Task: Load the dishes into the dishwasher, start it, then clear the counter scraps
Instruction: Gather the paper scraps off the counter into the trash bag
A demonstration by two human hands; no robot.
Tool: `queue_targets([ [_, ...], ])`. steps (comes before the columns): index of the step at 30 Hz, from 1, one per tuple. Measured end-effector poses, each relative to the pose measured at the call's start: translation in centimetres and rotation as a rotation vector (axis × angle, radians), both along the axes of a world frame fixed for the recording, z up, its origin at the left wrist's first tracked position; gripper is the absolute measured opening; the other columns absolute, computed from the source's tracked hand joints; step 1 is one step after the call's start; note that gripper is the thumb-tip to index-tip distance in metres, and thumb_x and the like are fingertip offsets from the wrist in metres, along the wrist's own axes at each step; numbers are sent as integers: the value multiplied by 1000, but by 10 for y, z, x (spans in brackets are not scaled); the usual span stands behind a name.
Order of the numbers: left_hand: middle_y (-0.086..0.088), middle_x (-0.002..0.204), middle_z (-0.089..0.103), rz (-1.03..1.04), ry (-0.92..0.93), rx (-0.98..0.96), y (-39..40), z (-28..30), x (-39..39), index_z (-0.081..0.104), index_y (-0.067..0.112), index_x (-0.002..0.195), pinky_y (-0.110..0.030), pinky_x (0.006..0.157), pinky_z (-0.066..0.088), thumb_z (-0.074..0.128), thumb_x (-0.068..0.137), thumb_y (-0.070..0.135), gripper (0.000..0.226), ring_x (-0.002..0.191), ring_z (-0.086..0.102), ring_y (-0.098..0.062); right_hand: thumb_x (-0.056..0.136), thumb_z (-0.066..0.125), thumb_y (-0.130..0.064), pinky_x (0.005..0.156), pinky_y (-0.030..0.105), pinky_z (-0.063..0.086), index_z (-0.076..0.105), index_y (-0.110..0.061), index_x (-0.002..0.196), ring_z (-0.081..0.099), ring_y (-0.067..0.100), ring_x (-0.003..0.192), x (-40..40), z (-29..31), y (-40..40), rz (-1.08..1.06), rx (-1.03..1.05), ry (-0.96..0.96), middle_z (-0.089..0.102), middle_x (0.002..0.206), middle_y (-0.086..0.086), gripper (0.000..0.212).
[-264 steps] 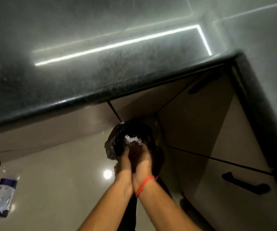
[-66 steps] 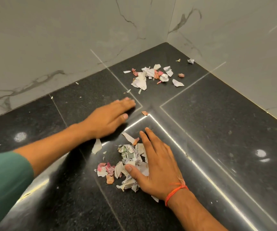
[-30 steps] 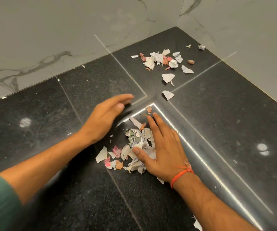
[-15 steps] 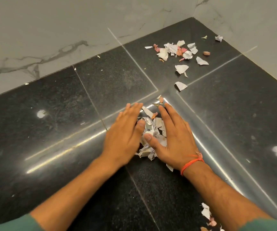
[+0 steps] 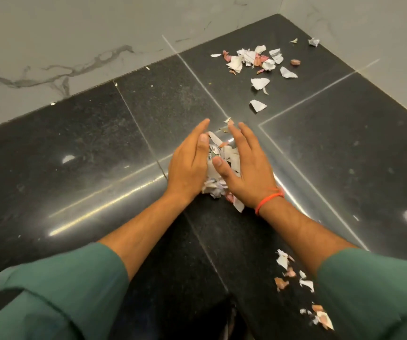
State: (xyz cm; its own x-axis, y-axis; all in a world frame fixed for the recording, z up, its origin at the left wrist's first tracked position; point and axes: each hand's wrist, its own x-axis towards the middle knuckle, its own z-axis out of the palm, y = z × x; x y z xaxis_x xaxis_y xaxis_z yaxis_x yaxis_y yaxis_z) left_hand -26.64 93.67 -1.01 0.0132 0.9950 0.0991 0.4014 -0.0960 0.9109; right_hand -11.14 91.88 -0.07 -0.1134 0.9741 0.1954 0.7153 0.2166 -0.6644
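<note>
You are in the scrap-clearing stage; the dishwasher is out of view. Your left hand [image 5: 189,165] and right hand [image 5: 249,173], fingers straight, press one heap of scraps [image 5: 222,155] between them at centre frame on the counter [image 5: 87,148]. A loose cluster [image 5: 251,60] at upper right and a trail [image 5: 295,278] at lower right are left to gather. The wall [image 5: 75,33] closes the top and right; your sweeping room is leftward.

No writing, label, brand or number can be read anywhere, and any print on the paper scraps [image 5: 225,157] at the frame's centre is too small to make out
</note>
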Motion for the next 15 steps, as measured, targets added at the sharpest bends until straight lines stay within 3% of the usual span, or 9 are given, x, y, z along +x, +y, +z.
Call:
queue_targets([
  [3, 3, 150, 55, 31, 67, 59, 2, 1, 0, 51, 20, 149, -43, 116, 41, 31, 108, 43, 52, 138, 50, -10, 92, 35, -68, 111, 3, 10, 32, -21, 155, 14, -6, 146, 10, 9, -4, -68, -5, 139, 18, 165, 4, 78],
  [4, 1, 151, 54, 37, 97, 72, 2, 1, 0, 52, 18, 148, -42, 117, 38, 31, 107, 41, 52, 140, 48, -11, 93, 33, -67, 112, 5, 10, 33, -20, 154, 14, -7, 145, 18, 11, -6, -93, -3, 128, 18, 166, 5, 77],
  [7, 1, 161, 40, 40, 234, 45, 6, 0, 2, 48, 20, 151, -39, 124, 28, 30, 107, 44, 53, 151, 31, -12, 97, 30, -61, 121, 25, 17, 41, -14, 150, 22, 17, 150, 65, 12, -4, -138, 27, -36, 22, 164, 9, 72],
  [11, 1, 168, 27, -33, 576, 29, 10, -2, 8, 32, 26, 160, -41, 125, 16, 21, 107, 56, 61, 157, 16, -15, 93, 27, -68, 121, 39, 23, 43, -10, 148, 29, 27, 148, 121, -1, -8, -178, -70, -290, 27, 162, 11, 81],
  [15, 1, 169, 23, -362, 656, 128, 1, -5, 18, 19, 24, 163, -38, 129, 8, 14, 105, 59, 69, 158, 10, -15, 93, 31, -66, 116, 45, 28, 48, -12, 143, 36, 27, 144, 125, -10, -8, -181, -19, -433, 39, 156, 10, 76],
])
